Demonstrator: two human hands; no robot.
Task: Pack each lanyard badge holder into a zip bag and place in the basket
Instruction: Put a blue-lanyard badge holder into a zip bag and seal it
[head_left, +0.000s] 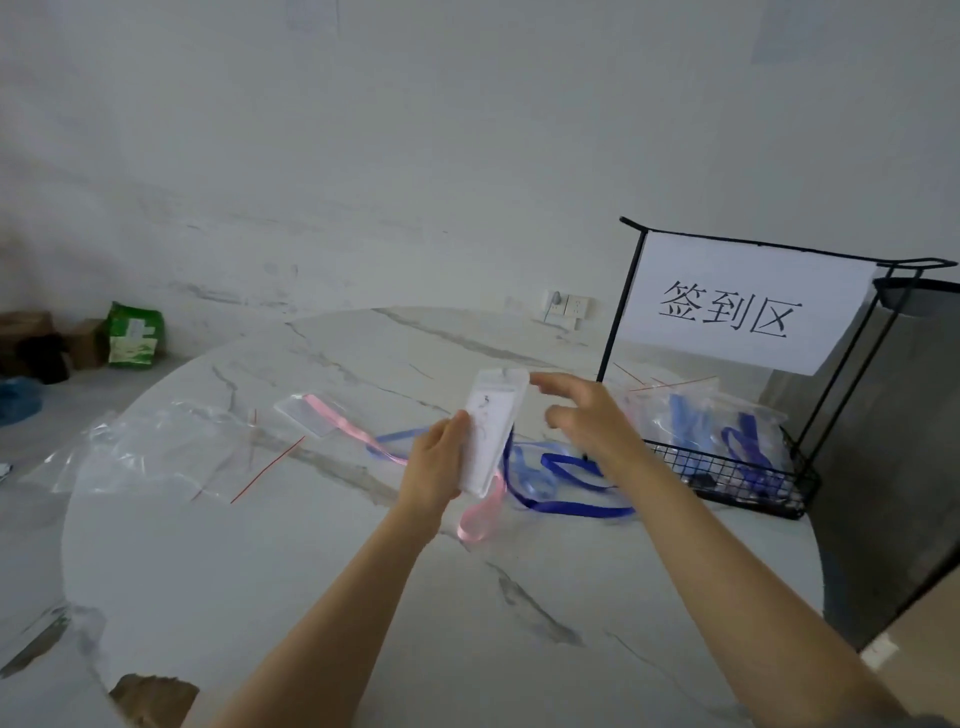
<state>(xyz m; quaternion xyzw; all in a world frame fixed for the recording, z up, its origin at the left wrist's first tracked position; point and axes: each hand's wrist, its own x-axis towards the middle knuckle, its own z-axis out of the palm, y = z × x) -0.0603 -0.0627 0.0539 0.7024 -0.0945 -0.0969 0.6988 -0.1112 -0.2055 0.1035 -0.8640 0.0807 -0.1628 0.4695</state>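
**Marble tabletop, round edge: holder in hand, bag not yet**

White veined tabletop (311, 571) fills the view; its curved edge runs along the left and near side, with floor beyond. The widest bare stretch lies near me, between the two forearms and the near rim.

My left hand (436, 467) grips a clear badge holder (488, 431) by its lower left side, held tilted above the middle of the tabletop. A pink lanyard (480, 514) loops out below it. My right hand (587, 415) is released, fingers straight, fingertips at the holder's top corner; I cannot tell whether they touch.

Left of the hands lie empty zip bags (150, 452), close to the left edge. Between them and the hands rests a second holder (304, 415) with pink ribbon. A blue lanyard (571, 475) sprawls under the right wrist.

The wire basket (675, 462) sits at the right rim, holding filled bags (717, 421), behind it a paper sign (727, 312).
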